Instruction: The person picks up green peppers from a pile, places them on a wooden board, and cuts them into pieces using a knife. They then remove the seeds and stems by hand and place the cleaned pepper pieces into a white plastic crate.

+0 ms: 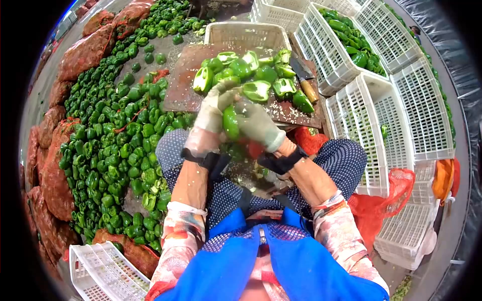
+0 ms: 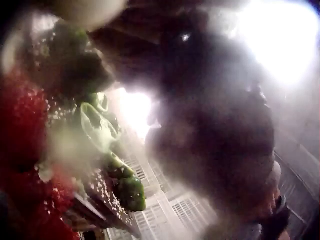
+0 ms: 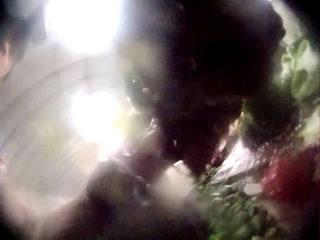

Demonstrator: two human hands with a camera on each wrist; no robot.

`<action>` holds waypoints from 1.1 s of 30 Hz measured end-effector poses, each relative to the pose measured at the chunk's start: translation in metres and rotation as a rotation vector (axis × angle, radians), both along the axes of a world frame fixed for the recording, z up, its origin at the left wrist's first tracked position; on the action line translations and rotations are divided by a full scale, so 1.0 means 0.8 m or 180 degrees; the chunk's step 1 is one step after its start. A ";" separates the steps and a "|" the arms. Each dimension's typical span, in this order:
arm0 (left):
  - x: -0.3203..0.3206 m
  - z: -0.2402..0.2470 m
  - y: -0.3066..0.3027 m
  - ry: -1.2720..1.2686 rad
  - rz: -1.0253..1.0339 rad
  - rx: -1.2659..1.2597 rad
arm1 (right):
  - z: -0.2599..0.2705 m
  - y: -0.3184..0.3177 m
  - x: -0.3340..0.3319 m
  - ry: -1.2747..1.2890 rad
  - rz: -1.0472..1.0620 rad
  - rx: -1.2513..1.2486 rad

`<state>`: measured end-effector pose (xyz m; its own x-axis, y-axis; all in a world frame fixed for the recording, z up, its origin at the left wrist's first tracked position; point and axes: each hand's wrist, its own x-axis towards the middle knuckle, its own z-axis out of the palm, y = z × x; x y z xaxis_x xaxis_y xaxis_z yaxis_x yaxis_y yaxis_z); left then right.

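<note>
A green bell pepper is between two gloved hands, over the lap and near the front edge of a brown board. The left hand grips it from the left, thumb and fingers curled about its top. From the right, the right hand holds it, its fingers blurred against the pepper. Beyond the hands, several cut pepper halves lie on the board among scattered seeds. A knife with a wooden handle rests at the board's right side. Both wrist views are dark and hazy; the left one shows cut pepper pieces.
Whole green peppers cover the floor at left, bordered by red mesh sacks. White plastic crates line the right side, one holding peppers. Another crate stands behind the board. Red netting lies by the right knee.
</note>
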<state>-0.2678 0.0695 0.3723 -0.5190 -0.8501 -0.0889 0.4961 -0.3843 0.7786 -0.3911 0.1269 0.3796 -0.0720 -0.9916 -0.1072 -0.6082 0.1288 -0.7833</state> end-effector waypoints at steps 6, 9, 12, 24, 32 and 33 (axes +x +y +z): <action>0.000 -0.002 0.001 0.0277 -0.0089 0.0362 | 0.012 -0.001 0.007 0.0111 -0.0180 -0.0454; 0.001 -0.002 0.005 -0.0461 0.0136 -0.0267 | 0.005 -0.012 0.009 0.1260 -0.0035 -0.0801; 0.011 -0.015 -0.008 -0.1231 -0.0048 -0.1027 | 0.000 -0.019 0.004 0.1858 0.0318 -0.0812; 0.015 -0.024 -0.026 0.0055 0.0340 0.0054 | 0.015 0.021 0.012 0.0776 0.0288 -0.0347; -0.036 -0.036 0.014 -0.1403 0.0212 -0.3991 | -0.037 0.040 -0.066 -0.1599 -0.0966 -0.0678; -0.042 -0.039 0.018 -0.0930 -0.0269 -0.3248 | -0.015 0.053 -0.070 -0.0405 -0.1182 -0.0696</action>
